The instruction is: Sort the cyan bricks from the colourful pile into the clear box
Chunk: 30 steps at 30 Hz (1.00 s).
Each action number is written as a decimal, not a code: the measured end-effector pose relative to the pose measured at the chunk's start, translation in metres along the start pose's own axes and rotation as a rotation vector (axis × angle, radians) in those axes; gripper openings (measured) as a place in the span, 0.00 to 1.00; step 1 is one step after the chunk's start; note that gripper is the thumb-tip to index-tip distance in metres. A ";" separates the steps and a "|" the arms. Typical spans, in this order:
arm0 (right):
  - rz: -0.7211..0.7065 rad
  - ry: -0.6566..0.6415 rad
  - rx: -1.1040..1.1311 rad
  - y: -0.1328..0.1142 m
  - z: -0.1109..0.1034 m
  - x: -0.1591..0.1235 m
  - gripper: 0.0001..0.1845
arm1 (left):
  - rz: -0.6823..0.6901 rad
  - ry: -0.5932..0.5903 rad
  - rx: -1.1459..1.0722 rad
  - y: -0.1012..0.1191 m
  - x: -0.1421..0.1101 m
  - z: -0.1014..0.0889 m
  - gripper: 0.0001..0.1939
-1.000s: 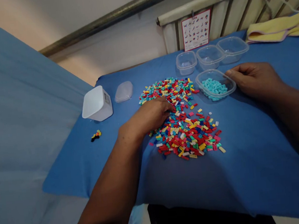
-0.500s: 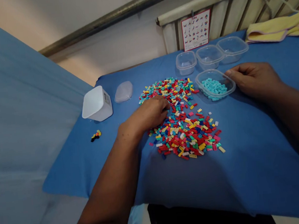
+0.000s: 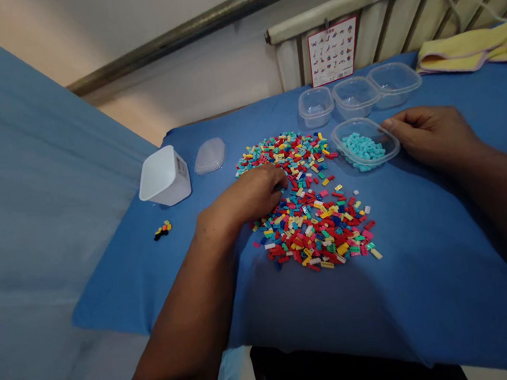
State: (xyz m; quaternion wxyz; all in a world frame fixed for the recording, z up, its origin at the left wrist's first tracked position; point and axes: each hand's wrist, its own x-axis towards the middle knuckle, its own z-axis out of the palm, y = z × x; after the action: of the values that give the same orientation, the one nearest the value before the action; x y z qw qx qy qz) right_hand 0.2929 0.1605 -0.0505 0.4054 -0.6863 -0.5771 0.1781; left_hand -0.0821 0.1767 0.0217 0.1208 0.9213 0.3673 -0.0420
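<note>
The left hand (image 3: 258, 191) is bent into the mixed bricks (image 3: 324, 225) spread on the blue worktop (image 3: 442, 243); its fingertips are hidden, so I cannot tell how far this grip is open or whether it has a brick. The right hand (image 3: 432, 135) has its grip closed at the right rim of the clear tub (image 3: 391, 153), which contains light-blue bricks (image 3: 363, 146) and stands just beside the mixed ones. I think picking goes best with a light pinch and the tub kept steady.
</note>
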 end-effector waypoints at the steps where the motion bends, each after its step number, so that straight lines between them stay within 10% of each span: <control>1: -0.001 -0.004 -0.001 0.001 0.000 0.000 0.22 | -0.013 0.002 0.001 0.000 0.000 0.000 0.17; 19: 0.016 -0.010 -0.015 -0.002 0.000 -0.002 0.19 | 0.018 0.064 -0.020 0.000 0.001 0.003 0.11; 30: -0.001 -0.019 -0.012 -0.006 -0.001 -0.001 0.18 | -0.065 0.466 -0.803 -0.009 0.017 0.014 0.07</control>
State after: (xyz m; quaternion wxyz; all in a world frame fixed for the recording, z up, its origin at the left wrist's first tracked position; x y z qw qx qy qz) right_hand 0.2898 0.1593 -0.0459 0.3959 -0.6866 -0.5824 0.1808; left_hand -0.0759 0.1910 0.0034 0.3807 0.7744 0.4007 0.3079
